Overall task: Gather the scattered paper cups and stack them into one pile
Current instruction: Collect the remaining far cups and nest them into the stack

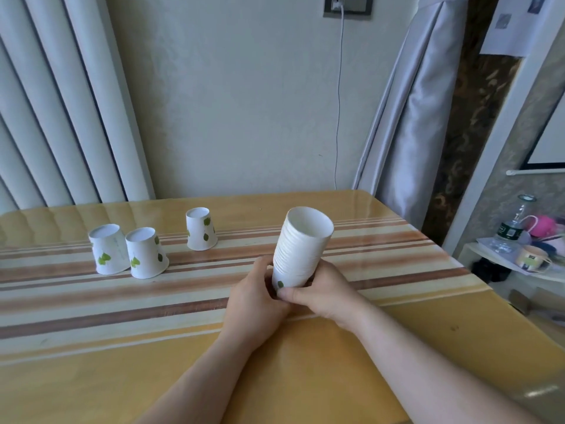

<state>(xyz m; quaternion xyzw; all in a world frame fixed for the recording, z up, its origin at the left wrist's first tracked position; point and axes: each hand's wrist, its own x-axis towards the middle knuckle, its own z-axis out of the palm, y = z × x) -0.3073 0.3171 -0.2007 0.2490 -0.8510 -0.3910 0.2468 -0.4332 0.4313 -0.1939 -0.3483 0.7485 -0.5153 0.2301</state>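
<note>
Now both hands (293, 298) round cup stack (301, 249) — 3 cups (143, 252) apart.

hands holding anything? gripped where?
Both: left hand and right hand clasp the cup stack around its bottom end, open rims up.

The table (122, 347) has a glossy, smooth, wood-toned top that reflects the curtain. The stack of cups (298, 249) and the three loose cups (146, 252) look like matt white paper. The grey curtain (409, 117) is cloth, perhaps satin.
</note>
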